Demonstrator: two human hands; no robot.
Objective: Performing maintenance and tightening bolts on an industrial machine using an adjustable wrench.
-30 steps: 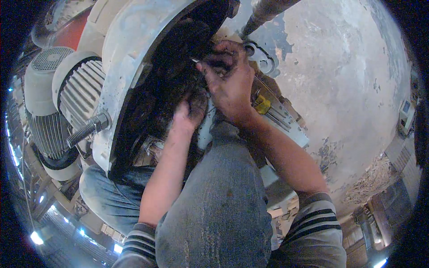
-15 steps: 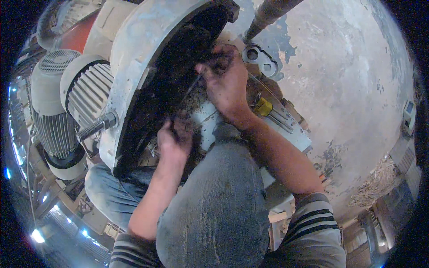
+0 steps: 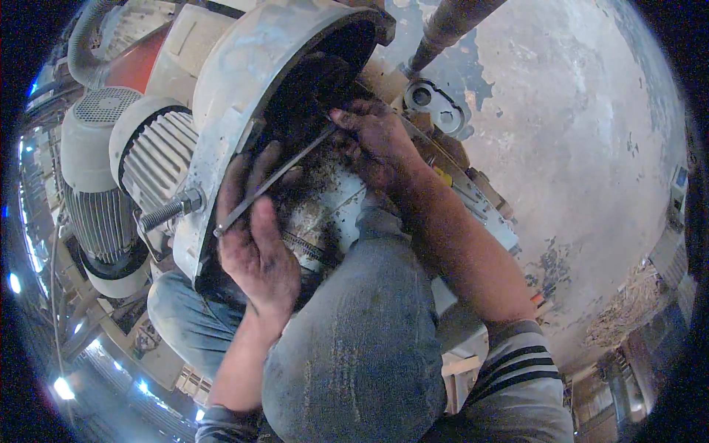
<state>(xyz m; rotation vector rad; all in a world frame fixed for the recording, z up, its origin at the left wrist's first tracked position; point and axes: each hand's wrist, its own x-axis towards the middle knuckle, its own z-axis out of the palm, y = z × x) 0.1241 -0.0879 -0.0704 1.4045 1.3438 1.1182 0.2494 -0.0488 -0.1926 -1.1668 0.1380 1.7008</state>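
Observation:
A thin metal rod (image 3: pixel 284 171) with a small rounded end, like a long hex key, slants across the open mouth of a large grey metal housing (image 3: pixel 225 81). Its far end is in my right hand (image 3: pixel 377 140), whose blackened fingers are closed on it. Below, my left hand (image 3: pixel 258 251) is open, fingers stretched up into the housing's dark edge and thumb apart. The rod passes across those fingers, close to or touching them. Dark grime coats the housing's inside, and what lies deep in it is hidden in shadow.
Left of the housing stand ribbed grey motors (image 3: pixel 96 214), with a threaded bolt (image 3: pixel 170 210) sticking out. To the right lie a metal plate with holes (image 3: pixel 436 107) and a partly covered yellow-handled tool (image 3: pixel 443 176). A thick pole (image 3: pixel 447 33) rises behind; my knee (image 3: pixel 354 325) is between my arms.
My left hand has moved up and left and spread its fingers beside the rod, which now shows much more plainly. My right hand has shifted slightly down, still gripping the rod.

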